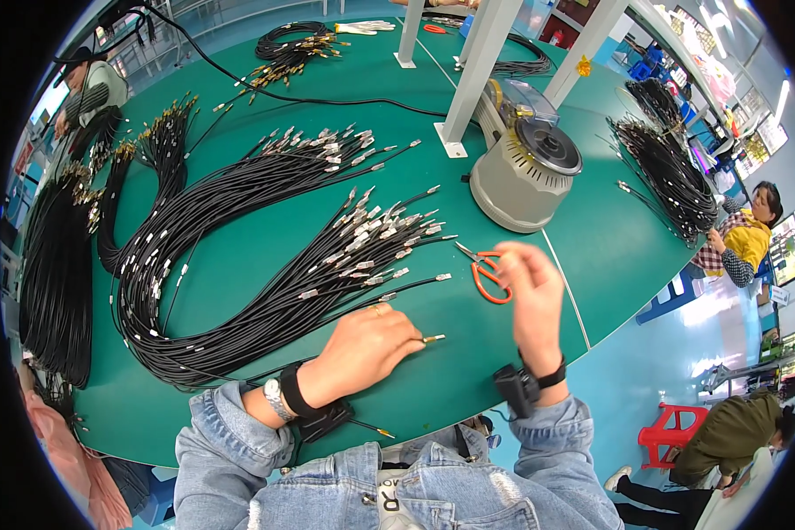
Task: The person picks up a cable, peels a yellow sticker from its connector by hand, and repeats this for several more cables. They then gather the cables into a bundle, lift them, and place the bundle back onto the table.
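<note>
My left hand [371, 349] is closed on a thin black cable, with its brass-coloured connector end [433, 338] sticking out past the fingertips. My right hand [532, 287] is raised over the green table to the right. Its fingers are curled and blurred by motion, so whether they hold anything is unclear. Just left of it, orange-handled snips [491, 281] lie on the table, their blades slightly apart. Beyond my left hand spreads a large bundle of black cables [230, 309], many ends carrying white tags [371, 230]. Another connector end [380, 431] shows below my left wrist.
A grey round-bodied machine [517, 177] with a black disc stands beside white posts [479, 79]. More black cables hang over the left edge [57, 283]; coils lie at the far side [291, 49] and right [667, 177]. Co-workers [746, 234] sit around; a red stool [671, 435] stands at right.
</note>
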### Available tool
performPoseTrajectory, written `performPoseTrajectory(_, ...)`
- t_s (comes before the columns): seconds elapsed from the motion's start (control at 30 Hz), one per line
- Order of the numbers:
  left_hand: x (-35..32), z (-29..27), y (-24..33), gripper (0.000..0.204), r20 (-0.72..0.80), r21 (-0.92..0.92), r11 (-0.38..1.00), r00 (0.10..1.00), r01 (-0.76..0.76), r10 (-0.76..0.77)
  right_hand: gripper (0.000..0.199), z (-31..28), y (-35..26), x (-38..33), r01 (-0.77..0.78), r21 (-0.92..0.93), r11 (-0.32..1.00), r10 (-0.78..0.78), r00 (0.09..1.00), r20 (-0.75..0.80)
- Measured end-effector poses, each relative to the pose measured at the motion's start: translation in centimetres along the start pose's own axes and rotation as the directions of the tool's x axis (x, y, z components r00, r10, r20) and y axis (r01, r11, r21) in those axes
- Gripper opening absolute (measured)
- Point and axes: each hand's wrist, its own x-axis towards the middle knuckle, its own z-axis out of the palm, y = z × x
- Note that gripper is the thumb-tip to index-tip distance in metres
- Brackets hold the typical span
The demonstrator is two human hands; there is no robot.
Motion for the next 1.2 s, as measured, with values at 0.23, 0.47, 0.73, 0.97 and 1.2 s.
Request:
performPoseTrajectory(0.23, 0.4, -0.1, -0.9, 0.017, -0.029, 0.339, 0.941, 0.999, -0.008, 0.019, 0.021, -2.1, -0.6, 8.3, -0.102, 0.379, 0.92, 0.154, 0.982, -0.109)
performPoseTrajectory(0.47, 0.6, -0.4, -2.9, 0.022, -0.121, 0.62, 0.783, 0.992, 0.045, 0.039, 0.017, -1.1, -0.4, 11.7, -0.213, 0.469, 0.857, 0.292, 0.951, -0.102)
performPoseTrajectory(0.73, 1.3, -0.2, -2.8, 0.012, -0.144, 0.569, 0.819, 0.989, 0.068, 0.017, 0.01, -2.2, 0.6, 12.7, -0.207, 0.747, 0.632, 0.215, 0.973, 0.088)
performPoseTrajectory(0.97, 1.2, -1.0, -2.1, 0.014, -0.117, 0.324, 0.933, 0.985, 0.155, -0.123, 0.006, 0.3, -3.1, 5.9, -0.19, 0.648, 0.738, 0.053, 0.973, 0.224)
performPoseTrajectory(1.2, 0.0, -1.5, -2.3, 0.014, -0.122, 0.487, 0.869, 0.992, 0.086, -0.03, 0.006, 1.0, -0.3, -1.2, -0.377, 0.421, 0.825, 0.206, 0.894, 0.397)
